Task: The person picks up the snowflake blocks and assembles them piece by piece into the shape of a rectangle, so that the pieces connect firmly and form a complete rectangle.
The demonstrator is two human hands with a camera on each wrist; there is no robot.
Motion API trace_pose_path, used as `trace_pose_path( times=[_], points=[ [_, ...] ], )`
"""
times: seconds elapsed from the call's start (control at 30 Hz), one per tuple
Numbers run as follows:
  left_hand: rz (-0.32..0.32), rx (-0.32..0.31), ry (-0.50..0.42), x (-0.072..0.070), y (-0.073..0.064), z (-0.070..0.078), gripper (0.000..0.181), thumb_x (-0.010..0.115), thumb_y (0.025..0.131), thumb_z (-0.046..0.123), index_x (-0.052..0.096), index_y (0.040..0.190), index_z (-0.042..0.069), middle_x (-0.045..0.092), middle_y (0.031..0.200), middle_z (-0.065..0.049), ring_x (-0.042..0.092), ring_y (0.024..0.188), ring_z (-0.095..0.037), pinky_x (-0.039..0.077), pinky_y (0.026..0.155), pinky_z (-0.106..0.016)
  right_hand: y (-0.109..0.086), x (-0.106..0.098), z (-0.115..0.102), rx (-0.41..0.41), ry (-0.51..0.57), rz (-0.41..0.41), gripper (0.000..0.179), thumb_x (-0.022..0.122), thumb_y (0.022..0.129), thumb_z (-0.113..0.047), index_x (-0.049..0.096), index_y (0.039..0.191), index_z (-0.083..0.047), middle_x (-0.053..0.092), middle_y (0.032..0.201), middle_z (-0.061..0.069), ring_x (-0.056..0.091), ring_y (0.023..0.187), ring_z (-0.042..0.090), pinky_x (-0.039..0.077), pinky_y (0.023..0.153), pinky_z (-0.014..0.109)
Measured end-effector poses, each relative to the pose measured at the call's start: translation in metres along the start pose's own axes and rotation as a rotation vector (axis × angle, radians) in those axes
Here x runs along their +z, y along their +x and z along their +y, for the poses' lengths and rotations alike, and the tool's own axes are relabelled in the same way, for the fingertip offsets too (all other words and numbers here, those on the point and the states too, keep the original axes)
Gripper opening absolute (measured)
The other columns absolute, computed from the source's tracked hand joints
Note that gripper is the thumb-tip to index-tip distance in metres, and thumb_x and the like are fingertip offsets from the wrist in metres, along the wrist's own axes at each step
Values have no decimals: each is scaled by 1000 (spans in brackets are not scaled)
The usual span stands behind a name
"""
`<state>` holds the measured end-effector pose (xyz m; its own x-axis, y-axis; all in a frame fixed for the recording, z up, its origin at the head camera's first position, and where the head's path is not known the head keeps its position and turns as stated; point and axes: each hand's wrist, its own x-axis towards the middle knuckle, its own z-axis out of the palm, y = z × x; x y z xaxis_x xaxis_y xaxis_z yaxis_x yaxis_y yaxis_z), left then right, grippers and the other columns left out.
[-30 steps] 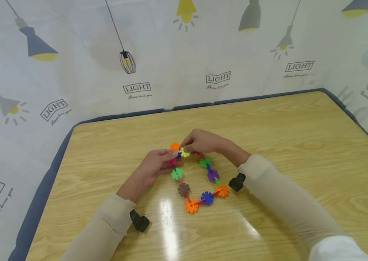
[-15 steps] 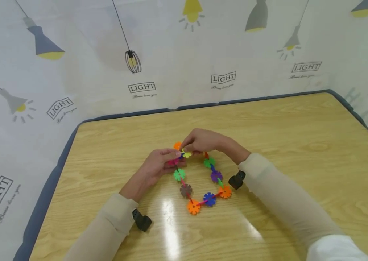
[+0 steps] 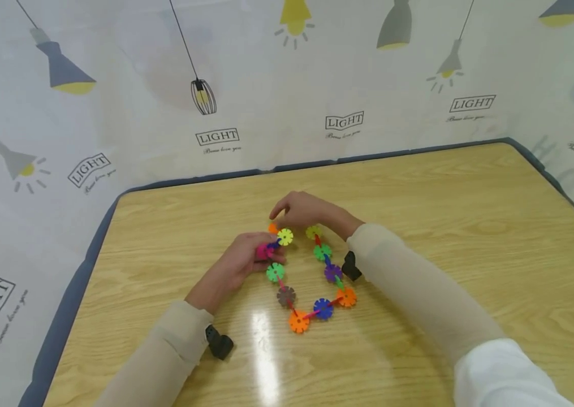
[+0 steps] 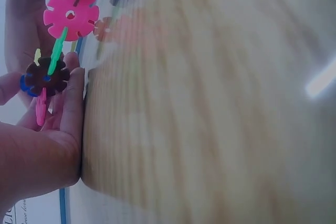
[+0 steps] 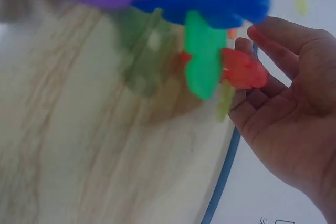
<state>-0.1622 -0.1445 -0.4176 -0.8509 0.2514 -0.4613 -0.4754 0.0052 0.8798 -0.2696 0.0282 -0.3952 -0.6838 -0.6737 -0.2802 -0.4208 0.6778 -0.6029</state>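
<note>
Notched plastic discs of several colours, slotted together, form a chain (image 3: pixel 299 321) bent into a loop on the wooden table. My left hand (image 3: pixel 243 263) grips the chain's far left part by the pink disc (image 3: pixel 264 252), beside a blue disc and a raised yellow disc (image 3: pixel 285 237). Its thumb and fingers lie about a brown disc (image 4: pixel 44 77) in the left wrist view. My right hand (image 3: pixel 307 209) hovers over an orange disc (image 3: pixel 273 228), fingers loosely bent. In the right wrist view, nothing shows gripped in that hand; a red disc (image 5: pixel 244 69) partly covers its fingers.
The other chain end, a yellow-green disc (image 3: pixel 313 232), lies under the right wrist, apart from the raised yellow disc. A white printed curtain (image 3: pixel 276 85) borders the table (image 3: pixel 419 226) at the back and sides. Black cameras sit on both wrists.
My right hand has let go of the yellow disc and moved left and farther back, toward the orange disc. The left hand keeps its grip on the chain.
</note>
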Motion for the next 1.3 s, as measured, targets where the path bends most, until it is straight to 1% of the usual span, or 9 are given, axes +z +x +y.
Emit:
trace_pose_path(
  times=[0.17,0.3,0.5,0.63,0.73,0.87,1.07,1.17,1.3],
  points=[
    [17,-15,19,2,1,0,36,54,97,26,61,118,-2,71,98,-10,72,84,-19,57,82,-34,7,8,0,0,-63,-24,28,66,93,-22,69,120,-16,67,120,3,60,94,18,49,81,28],
    [29,-2,47,5,1,0,35,58,96,30,63,114,0,69,94,-9,71,83,-19,57,80,-33,6,8,-1,2,-88,-7,21,64,94,-18,67,114,-11,66,113,6,59,98,20,49,87,33],
    [63,34,60,10,5,-4,27,61,95,26,64,105,1,67,88,-8,70,75,-17,57,71,-30,-2,3,9,3,-29,44,15,67,89,-14,59,100,-8,58,94,6,52,80,19,44,72,29],
    [121,62,121,17,4,-3,24,59,96,23,65,101,0,68,85,-9,69,68,-15,55,62,-26,-13,-3,14,-37,28,119,8,66,87,-11,64,94,-11,61,90,4,53,80,18,45,73,29],
    [145,81,170,21,3,-1,26,57,97,23,66,102,-1,69,86,-10,68,65,-15,55,60,-26,-24,-6,14,-58,70,163,8,64,89,-12,69,95,-13,67,92,2,58,81,18,49,75,31],
    [164,93,180,21,2,2,26,56,98,22,66,103,-2,68,87,-12,68,64,-16,55,60,-26,-39,-8,14,-62,117,154,10,61,94,-13,70,97,-13,69,92,3,63,76,19,52,69,32],
    [174,95,191,20,3,7,27,57,97,22,66,104,-2,68,90,-15,69,64,-18,55,61,-25,-56,-7,13,-59,184,122,10,61,94,-12,71,94,-12,70,88,9,65,72,24,51,64,32],
    [161,113,203,20,4,9,29,56,98,23,66,104,-3,68,90,-16,68,65,-18,55,63,-25,-58,-6,13,-77,165,123,10,62,93,-11,72,92,-10,71,87,6,65,72,23,52,63,32],
    [145,135,222,22,8,9,29,56,99,22,66,103,-5,67,87,-15,68,66,-18,55,65,-26,-61,-6,12,-108,97,136,10,63,92,-11,73,91,-11,70,87,3,65,73,21,52,64,30]
  ],
)
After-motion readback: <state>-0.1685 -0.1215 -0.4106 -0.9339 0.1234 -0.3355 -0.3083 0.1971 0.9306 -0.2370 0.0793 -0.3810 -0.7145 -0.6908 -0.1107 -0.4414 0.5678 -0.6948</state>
